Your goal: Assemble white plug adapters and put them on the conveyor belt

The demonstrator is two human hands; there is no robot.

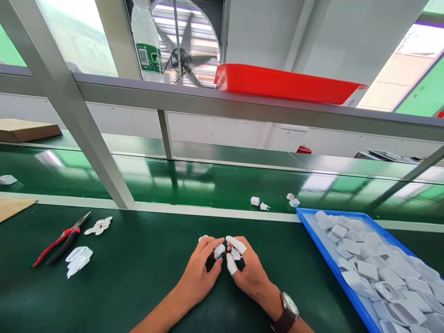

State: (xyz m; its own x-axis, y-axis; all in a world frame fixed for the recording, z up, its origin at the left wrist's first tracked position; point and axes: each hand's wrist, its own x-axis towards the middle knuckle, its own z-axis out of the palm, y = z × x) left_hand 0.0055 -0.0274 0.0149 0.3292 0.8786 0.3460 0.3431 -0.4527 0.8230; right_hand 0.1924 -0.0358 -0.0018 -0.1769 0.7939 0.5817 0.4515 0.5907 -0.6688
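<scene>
My left hand (199,270) and my right hand (248,273) meet over the green bench, near its front edge. Together they pinch a small white plastic part (222,252) with a short red and dark bit between the fingertips. White finger cots cover the tips of my thumbs and forefingers. A wristwatch (287,310) sits on my right wrist. How the part is joined is hidden by my fingers.
A blue tray (322,252) of several white plastic shells lies at the right. Red-handled pliers (60,240) and loose white pieces (99,226) lie at the left. Small white parts (258,202) sit on the green conveyor belt. A red bin (284,83) and a bottle (147,41) stand on the shelf above.
</scene>
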